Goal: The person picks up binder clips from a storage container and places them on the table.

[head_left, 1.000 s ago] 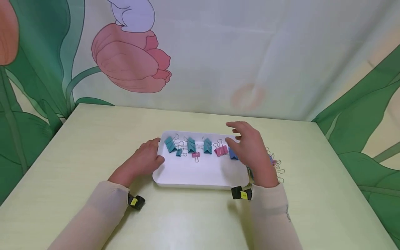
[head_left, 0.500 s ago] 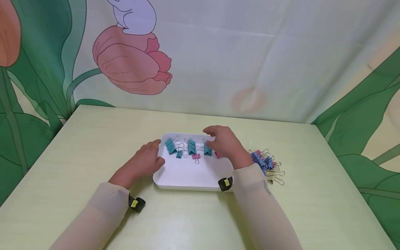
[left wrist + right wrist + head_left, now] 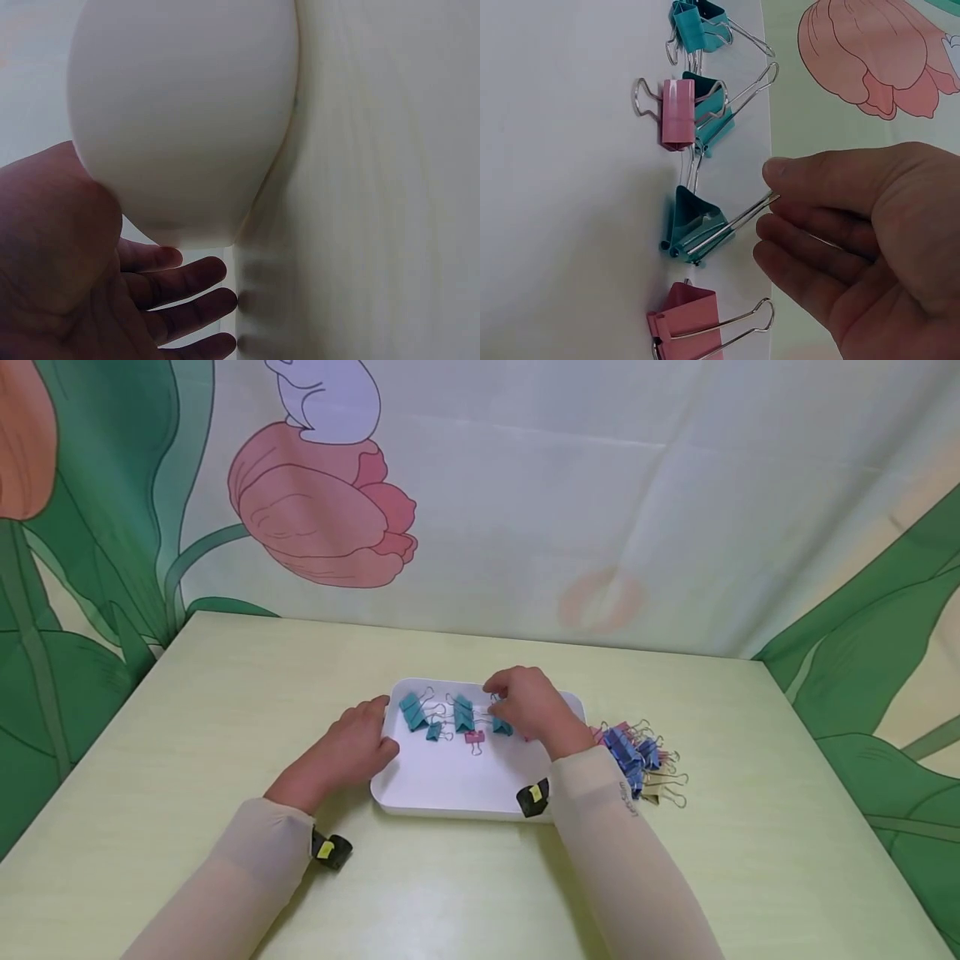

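On the table is a shallow white tray point(image 3: 442, 785) with binder clips lined along its far side. My left hand point(image 3: 345, 752) steadies the tray's left end, thumb hooked over the rim and fingers extended at the far corner, seen from outside in the left wrist view. Over the tray's right half, my right hand point(image 3: 532, 706) pinches the wire handle of a teal binder clip point(image 3: 697, 225) between thumb and fingers. That clip's body sits in the tray, between another teal clip point(image 3: 718, 124) and a large pink clip point(image 3: 686, 322). A small pink clip point(image 3: 678, 112) lies nearby.
Right of the tray lies a loose pile of blue, pink and gold binder clips point(image 3: 626, 756), partly behind the right sleeve. A small teal clip point(image 3: 434, 731) lies in the tray's left half. A printed curtain point(image 3: 510, 527) hangs behind the table.
My right hand has moved left from the blue clip at the tray's right end and lowered to the third large teal clip, now pinching its handle. The left hand stays at the tray's left end.
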`<state>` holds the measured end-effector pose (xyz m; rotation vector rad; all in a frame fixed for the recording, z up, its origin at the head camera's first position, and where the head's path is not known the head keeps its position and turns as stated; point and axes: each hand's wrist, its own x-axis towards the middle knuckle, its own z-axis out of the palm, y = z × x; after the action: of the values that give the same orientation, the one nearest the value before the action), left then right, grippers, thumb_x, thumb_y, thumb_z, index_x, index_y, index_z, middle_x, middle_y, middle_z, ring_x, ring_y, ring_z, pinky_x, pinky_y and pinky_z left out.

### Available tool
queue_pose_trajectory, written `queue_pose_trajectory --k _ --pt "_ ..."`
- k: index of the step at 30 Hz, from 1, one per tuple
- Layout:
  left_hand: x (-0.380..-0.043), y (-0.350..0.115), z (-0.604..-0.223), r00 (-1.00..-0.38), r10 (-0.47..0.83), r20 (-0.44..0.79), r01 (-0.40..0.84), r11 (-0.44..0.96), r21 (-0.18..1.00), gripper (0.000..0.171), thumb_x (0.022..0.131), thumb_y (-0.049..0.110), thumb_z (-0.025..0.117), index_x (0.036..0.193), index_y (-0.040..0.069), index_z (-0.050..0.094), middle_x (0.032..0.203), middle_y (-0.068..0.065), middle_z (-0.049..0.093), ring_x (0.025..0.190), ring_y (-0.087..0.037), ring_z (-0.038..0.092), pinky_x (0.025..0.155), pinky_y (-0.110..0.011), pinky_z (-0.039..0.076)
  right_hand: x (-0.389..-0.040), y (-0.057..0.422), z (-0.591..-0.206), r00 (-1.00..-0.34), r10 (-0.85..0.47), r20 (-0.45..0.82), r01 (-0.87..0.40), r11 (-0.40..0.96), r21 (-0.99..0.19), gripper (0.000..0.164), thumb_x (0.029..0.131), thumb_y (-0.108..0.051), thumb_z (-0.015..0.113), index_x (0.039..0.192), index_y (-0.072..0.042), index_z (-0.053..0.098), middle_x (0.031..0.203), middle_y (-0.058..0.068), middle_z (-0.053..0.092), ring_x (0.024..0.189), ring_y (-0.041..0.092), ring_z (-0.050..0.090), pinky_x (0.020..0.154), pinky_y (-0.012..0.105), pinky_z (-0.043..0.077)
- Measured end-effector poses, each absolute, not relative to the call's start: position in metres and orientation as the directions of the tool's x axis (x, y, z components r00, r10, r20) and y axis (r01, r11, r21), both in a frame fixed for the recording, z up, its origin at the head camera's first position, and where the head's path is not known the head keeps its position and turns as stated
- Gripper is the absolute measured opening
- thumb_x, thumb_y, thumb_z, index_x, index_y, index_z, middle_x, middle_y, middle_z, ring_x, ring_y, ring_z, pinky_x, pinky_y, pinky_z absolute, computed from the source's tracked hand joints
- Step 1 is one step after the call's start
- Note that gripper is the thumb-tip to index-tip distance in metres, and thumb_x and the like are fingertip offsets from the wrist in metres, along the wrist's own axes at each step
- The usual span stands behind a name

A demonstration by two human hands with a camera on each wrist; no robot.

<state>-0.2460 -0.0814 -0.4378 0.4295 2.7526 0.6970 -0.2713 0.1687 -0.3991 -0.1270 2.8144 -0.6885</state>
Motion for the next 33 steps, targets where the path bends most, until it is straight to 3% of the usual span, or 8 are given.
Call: queue_pose_trajectory --k 12,33 --pt "-0.246 -0.0811 -0.44 -0.92 0.341 -0.19 0.213 0.847 0.488 0.069 0.091 0.02 0.048 0.148 -0.009 0.022 0.148 -0.026 0.036 0.129 -0.04 0.04 0.113 -0.056 0.028 -0.2714 0.1695 -0.4035 -0.965 -0.122 -0.231 0.001 0.881 -0.473 0.032 0.087 -0.019 0.07 0.119 -0.015 0.069 0.109 0.003 0.063 0.097 0.02 0.056 0.062 0.025 0.054" --pt "-0.2438 -0.0802 -0.4363 -0.922 0.328 -0.206 0.192 0.848 0.494 0.069 0.092 0.021 0.048 0.149 -0.007 0.02 0.149 -0.025 0.034 0.13 -0.039 0.039 0.114 -0.055 0.027 -0.2669 0.1713 -0.3978 -0.969 -0.107 -0.221 0.028 0.846 -0.533 0.029 0.088 -0.02 0.069 0.117 -0.014 0.07 0.107 0.002 0.065 0.096 0.021 0.057 0.057 0.026 0.053"
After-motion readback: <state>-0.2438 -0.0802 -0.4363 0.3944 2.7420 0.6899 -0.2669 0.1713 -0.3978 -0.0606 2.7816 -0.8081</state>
